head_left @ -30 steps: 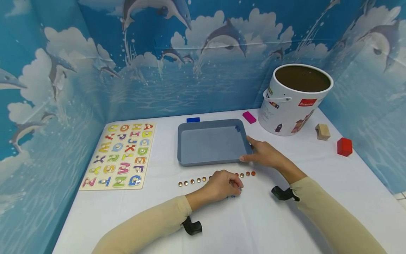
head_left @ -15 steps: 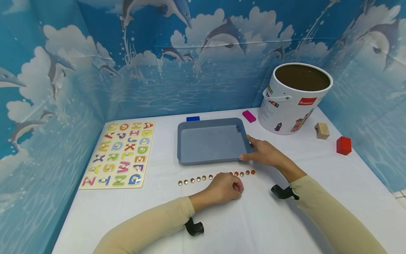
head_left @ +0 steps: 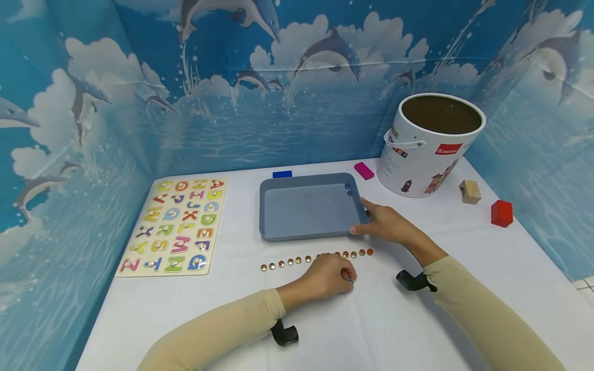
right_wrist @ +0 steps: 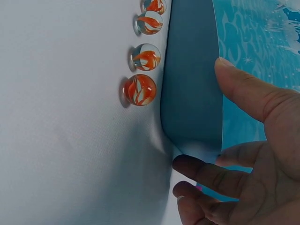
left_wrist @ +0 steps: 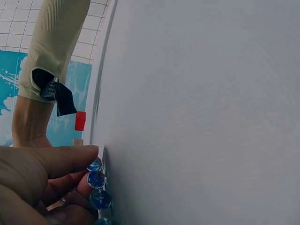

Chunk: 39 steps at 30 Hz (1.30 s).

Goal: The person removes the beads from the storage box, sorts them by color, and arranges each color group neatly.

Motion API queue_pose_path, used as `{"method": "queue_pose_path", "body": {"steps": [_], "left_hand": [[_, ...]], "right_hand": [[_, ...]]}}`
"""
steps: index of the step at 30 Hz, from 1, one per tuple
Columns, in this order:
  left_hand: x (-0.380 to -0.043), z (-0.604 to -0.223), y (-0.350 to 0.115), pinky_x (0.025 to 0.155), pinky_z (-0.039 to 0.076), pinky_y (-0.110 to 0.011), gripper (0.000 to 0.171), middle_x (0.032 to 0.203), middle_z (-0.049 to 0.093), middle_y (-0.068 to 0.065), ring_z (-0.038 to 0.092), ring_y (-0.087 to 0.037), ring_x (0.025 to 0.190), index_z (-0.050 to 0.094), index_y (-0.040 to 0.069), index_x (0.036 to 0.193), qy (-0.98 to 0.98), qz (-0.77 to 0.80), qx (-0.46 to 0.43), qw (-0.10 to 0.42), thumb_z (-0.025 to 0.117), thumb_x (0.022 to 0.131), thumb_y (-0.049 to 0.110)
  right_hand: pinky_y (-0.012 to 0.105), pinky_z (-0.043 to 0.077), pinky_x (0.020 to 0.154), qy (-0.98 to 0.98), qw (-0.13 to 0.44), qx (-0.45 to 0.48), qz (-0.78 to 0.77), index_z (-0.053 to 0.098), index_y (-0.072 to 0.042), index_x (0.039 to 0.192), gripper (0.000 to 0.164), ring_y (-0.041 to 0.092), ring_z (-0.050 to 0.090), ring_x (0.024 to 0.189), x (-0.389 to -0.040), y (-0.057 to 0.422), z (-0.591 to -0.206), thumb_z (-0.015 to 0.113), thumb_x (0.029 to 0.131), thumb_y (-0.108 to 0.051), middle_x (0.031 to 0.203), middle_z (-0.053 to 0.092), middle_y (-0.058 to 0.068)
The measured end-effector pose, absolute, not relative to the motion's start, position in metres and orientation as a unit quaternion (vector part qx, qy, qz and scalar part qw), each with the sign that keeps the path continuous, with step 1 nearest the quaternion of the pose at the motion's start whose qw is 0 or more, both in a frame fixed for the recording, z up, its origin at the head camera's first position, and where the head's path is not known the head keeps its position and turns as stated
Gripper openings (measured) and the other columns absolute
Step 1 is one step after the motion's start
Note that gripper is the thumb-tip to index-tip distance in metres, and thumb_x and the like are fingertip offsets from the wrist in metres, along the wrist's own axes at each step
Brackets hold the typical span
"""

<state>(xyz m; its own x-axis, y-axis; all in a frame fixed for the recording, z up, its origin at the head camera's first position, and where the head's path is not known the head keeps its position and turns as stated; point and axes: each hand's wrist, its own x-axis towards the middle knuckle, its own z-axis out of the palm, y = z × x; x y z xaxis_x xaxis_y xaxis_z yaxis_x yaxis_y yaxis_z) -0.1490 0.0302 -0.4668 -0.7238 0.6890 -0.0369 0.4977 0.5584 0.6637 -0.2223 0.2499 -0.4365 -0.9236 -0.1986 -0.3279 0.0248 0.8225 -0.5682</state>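
My left hand (head_left: 327, 278) pinches a blue marble (head_left: 351, 281) between thumb and fingertips, low over the white table. More blue marbles (left_wrist: 100, 199) stand in a line by its fingers in the left wrist view; in the head view the hand hides them. My right hand (head_left: 387, 222) rests at the near right corner of a grey tray (head_left: 306, 238), its thumb (right_wrist: 239, 82) on the rim and its other fingers loosely bent around the side. Two blue marbles (head_left: 349, 193) lie in the tray's far right corner. Orange-swirled marbles (right_wrist: 139, 90) form a row before the tray, partly behind my left hand.
A wooden alphabet puzzle (head_left: 174, 226) lies at the left. Behind the tray are a blue block (head_left: 282, 174) and a pink block (head_left: 364, 170). A white bucket (head_left: 424, 154) stands at the back right, near a wooden arch block (head_left: 471, 191) and a red block (head_left: 502, 213).
My left hand has shifted slightly, and the blue marbles seen beneath it a second ago are now covered. The two marbles in the tray have rolled slightly. My right hand stays put.
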Motion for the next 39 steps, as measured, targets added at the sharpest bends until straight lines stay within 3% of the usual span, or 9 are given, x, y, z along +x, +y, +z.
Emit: {"method": "queue_pose_path", "body": {"steps": [10,30,35,39], "left_hand": [[-0.148,-0.466,0.030,0.076,0.041,-0.017,0.014,0.072,0.063,0.016,0.051,0.005,0.071,0.078,0.015,0.089,0.866,0.341,0.326,0.165,0.081,0.078,0.007],[-0.152,-0.462,0.035,0.081,0.042,-0.019,0.020,0.077,0.065,0.018,0.053,0.006,0.076,0.080,0.019,0.098,0.870,0.325,0.326,0.178,0.082,0.079,0.014],[-0.162,-0.439,0.023,0.072,0.045,-0.020,0.019,0.082,0.065,0.014,0.055,-0.001,0.077,0.079,0.017,0.107,0.858,0.380,0.286,0.194,0.079,0.088,0.016],[-0.192,-0.406,0.013,0.070,0.049,-0.024,0.018,0.090,0.066,0.007,0.058,-0.010,0.083,0.077,0.016,0.112,0.844,0.445,0.243,0.176,0.074,0.094,0.018]], "right_hand": [[0.064,0.033,0.113,0.935,0.188,-0.045,-0.297,0.009,0.000,0.162,0.109,0.050,0.036,0.143,-0.221,0.251,-0.437,0.074,0.090,-0.050,0.157,0.034,0.034],[0.065,0.029,0.114,0.933,0.196,-0.040,-0.299,0.008,-0.003,0.163,0.110,0.049,0.032,0.146,-0.221,0.250,-0.433,0.074,0.090,-0.050,0.160,0.030,0.031],[0.066,0.030,0.113,0.929,0.203,-0.037,-0.309,0.007,-0.004,0.163,0.110,0.050,0.030,0.147,-0.221,0.250,-0.436,0.073,0.090,-0.052,0.161,0.027,0.029],[0.065,0.030,0.114,0.928,0.209,-0.029,-0.309,0.008,-0.005,0.164,0.111,0.048,0.033,0.146,-0.221,0.250,-0.437,0.074,0.089,-0.054,0.161,0.029,0.029]]}}
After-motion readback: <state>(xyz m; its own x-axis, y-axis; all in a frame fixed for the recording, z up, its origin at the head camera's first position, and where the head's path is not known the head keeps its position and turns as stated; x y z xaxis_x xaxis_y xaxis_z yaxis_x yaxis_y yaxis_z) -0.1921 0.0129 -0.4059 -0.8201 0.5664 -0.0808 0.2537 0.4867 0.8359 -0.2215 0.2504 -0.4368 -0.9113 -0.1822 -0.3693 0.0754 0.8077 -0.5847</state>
